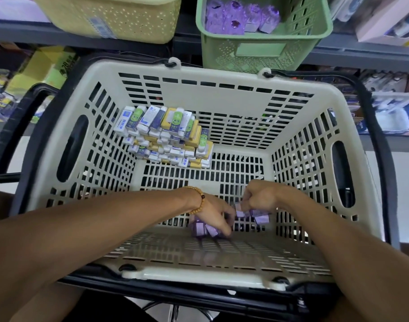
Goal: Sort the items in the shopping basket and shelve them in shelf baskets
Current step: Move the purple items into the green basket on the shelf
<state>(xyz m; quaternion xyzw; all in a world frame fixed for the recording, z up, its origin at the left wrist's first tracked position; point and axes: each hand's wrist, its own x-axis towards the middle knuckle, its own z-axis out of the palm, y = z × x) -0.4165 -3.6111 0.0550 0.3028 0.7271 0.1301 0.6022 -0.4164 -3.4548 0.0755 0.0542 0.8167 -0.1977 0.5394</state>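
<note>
Purple erasers point(261, 216) sit at the near end of my shopping basket point(222, 94); left hand point(216, 216) and right hand point(259, 198) each clutch some, since they match the green shelf basket point(263, 52) stock.

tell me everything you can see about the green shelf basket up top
The green shelf basket looks like moulded plastic with lattice-pierced walls, a thick rolled rim and a blank rectangular label panel on its front. It stands upright on the grey shelf, above the far rim of the shopping basket and to the right of a yellow basket. Inside, purple packets fill its left part; the right part looks bare. Neither hand touches it.
</note>
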